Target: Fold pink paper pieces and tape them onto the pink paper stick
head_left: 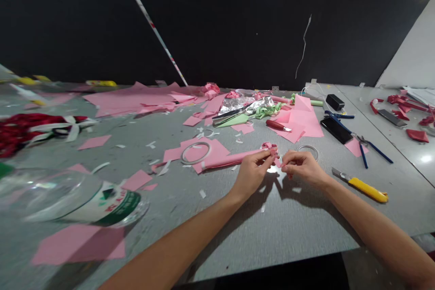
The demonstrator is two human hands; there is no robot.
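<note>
My left hand [253, 171] is closed in a pinch on a small folded pink paper strip [269, 146], whose loops show above the fingertips. A long rolled pink paper [226, 160] lies on the table and runs up to this hand. My right hand [303, 168] is pinched just to the right, its fingertips close to a short pink end between the hands. What it grips is too small to make out. Behind the right hand lies a tape ring [311, 148]; another tape ring [196, 152] rests on pink sheets at the roll's far end.
A yellow utility knife [369, 190], pliers [365, 150], a phone [336, 129] and a red-handled knife [277, 125] lie to the right and behind. Scissors [231, 114], foil and pink paper sheets [136, 99] spread along the back. A plastic bottle [78, 197] lies at left.
</note>
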